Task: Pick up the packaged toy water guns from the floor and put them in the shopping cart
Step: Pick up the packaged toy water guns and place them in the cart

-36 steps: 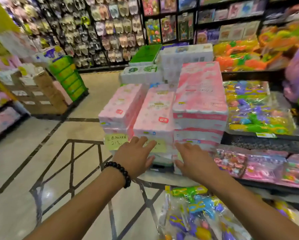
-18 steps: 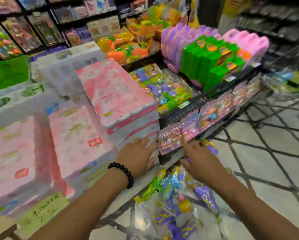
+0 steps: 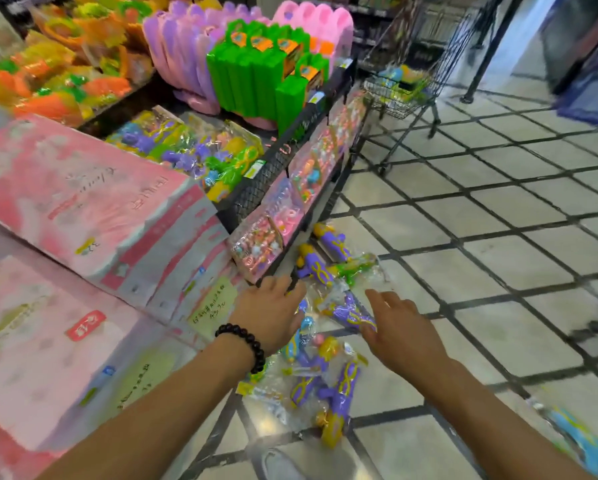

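Head view: both hands, fingers spread empty, above packaged water guns on floor.

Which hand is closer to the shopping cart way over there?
Right. The right hand is on the cart's side of the toy pile; the left hand is by the pink boxes, farther from the shopping cart. Both are far off.
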Tool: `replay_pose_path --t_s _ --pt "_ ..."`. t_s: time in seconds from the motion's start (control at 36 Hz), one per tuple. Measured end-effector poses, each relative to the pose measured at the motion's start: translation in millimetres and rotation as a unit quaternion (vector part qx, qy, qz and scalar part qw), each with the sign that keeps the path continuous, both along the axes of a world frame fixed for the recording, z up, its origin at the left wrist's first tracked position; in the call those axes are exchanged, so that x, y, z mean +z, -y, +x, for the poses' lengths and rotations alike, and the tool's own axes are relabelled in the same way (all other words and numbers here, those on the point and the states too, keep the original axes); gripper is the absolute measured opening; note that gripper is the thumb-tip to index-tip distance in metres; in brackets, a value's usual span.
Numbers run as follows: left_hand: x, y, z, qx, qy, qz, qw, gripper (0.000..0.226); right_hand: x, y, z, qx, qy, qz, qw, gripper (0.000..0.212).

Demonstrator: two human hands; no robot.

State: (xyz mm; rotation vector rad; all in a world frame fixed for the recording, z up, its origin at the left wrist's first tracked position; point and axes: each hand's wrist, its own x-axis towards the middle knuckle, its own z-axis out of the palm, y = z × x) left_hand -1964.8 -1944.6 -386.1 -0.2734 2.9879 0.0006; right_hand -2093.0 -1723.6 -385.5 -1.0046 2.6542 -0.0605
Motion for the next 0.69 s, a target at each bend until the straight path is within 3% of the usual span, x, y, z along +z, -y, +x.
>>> replay_pose_path --t_s 0.36,0.69 --pt "-135 -59 32 0.033 0.050 -0.006 0.998 0.056 -137 -70 36 -0.059 0.028 -0.002 0.998 0.061" --pt "-363 -70 39 0.007 0.118 0.037 0.992 0.055 -358 -63 68 -0.098 0.100 0.008 0.990 0.066"
